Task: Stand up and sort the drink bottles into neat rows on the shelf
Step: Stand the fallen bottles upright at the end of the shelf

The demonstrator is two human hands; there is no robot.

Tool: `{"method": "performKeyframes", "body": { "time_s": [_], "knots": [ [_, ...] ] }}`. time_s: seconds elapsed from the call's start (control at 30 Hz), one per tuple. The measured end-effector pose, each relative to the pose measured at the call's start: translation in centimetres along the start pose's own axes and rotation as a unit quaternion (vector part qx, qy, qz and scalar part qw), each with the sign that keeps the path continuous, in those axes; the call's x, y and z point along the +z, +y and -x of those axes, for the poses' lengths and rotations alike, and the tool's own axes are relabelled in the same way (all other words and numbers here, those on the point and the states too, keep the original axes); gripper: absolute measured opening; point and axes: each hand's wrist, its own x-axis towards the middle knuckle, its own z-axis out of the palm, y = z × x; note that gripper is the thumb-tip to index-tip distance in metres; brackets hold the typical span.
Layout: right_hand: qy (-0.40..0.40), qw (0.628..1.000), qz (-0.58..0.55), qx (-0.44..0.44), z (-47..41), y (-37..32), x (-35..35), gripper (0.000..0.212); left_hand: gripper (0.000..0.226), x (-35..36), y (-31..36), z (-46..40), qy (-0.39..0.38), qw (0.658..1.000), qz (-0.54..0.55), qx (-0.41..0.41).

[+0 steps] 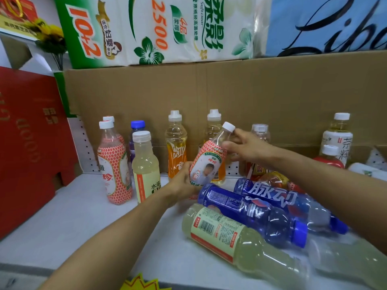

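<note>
Red-and-white honeycomb wrap marks the bottle [207,159] you are holding at the centre of the frame, tilted with its white cap toward the upper right. Your left hand [184,182] is wrapped around its base, and your right hand [244,146] has its fingers closed on the neck just under the cap.

On the white shelf [73,216], standing at left of centre, are a matching honeycomb bottle [114,164] with another like it just behind, a pale yellow bottle [145,166], a blue-capped bottle [137,130] behind that, and two orange sports-cap bottles, one clear of your hands [176,145], against the brown cardboard wall [251,91].

At lower right, lying on their sides and touching, are a cloudy yellow bottle [236,237] and two blue bottles [251,212] [282,197]. At far right stands a tea bottle [338,137] with a red-labelled bottle [328,156] in front of it.
</note>
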Motion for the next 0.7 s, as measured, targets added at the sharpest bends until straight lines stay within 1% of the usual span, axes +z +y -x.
{"method": "performKeyframes", "body": {
  "time_s": [0.1,0.2,0.3,0.4,0.5,0.57,0.63,0.67,0.7],
  "knots": [
    [-0.006,0.999,-0.044,-0.012,-0.4,-1.3,1.1,0.053,0.073,0.3,0.4,-0.2,0.031,0.999,0.025,-0.001],
    [-0.037,0.999,-0.016,-0.031,-0.1,-1.9,1.3,0.06,0.081,0.0,0.5,-0.5,0.061,0.997,0.054,-0.009],
    [-0.051,0.997,0.042,-0.04,0.9,-1.5,0.6,0.058,0.083,0.0,0.3,-0.8,0.1,0.99,0.091,-0.034],
    [-0.075,0.985,0.145,-0.057,2.5,-0.5,-0.7,0.05,0.087,0.4,0.2,-1.0,0.129,0.983,0.116,-0.057],
    [-0.112,0.965,0.232,-0.053,4.4,0.8,-2.6,0.049,0.086,0.6,0.7,-0.4,0.113,0.988,0.085,-0.059],
    [-0.134,0.951,0.276,-0.04,5.7,1.8,-3.8,0.049,0.083,0.6,1.6,1.0,0.125,0.989,0.066,-0.05],
    [-0.141,0.944,0.295,-0.029,6.9,2.7,-4.7,0.05,0.086,1.2,3.1,3.3,0.179,0.984,0.0,0.001],
    [-0.142,0.944,0.297,-0.026,7.5,3.0,-5.0,0.051,0.087,1.8,4.1,4.7,0.192,0.979,-0.054,0.04],
    [-0.145,0.942,0.303,-0.023,7.9,3.2,-5.2,0.051,0.087,2.7,5.2,6.1,0.178,0.975,-0.11,0.08]
  ]
}}
